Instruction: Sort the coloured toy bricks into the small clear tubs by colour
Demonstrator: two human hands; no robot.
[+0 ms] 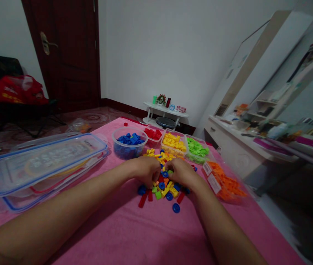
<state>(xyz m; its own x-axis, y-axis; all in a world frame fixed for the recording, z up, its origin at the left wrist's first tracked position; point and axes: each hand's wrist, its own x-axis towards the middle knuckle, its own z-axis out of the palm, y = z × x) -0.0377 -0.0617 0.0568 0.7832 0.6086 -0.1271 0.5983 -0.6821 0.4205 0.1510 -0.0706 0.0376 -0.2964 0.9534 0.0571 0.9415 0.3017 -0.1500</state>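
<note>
A loose pile of mixed toy building blocks [165, 188] in yellow, blue, red, green and orange lies on the pink cloth. My left hand [148, 170] reaches into the pile's left side, its fingers curled downward; what they hold, if anything, is hidden. From the right, my right hand [181, 171] bends over the same pile with fingers drawn together near a small green piece [170, 172]. Whether that piece is gripped or only behind the fingertips is unclear. Blue wheel-shaped pieces [176, 208] and red strips [142, 200] lie at the pile's near edge.
Behind the pile stand a round tub of blue blocks [127, 151] and boxes of red [153, 135], yellow [174, 143] and green blocks [197, 149]. An orange-block bag [224, 182] lies right. Stacked clear lids [48, 162] lie left on the pink cloth [134, 235].
</note>
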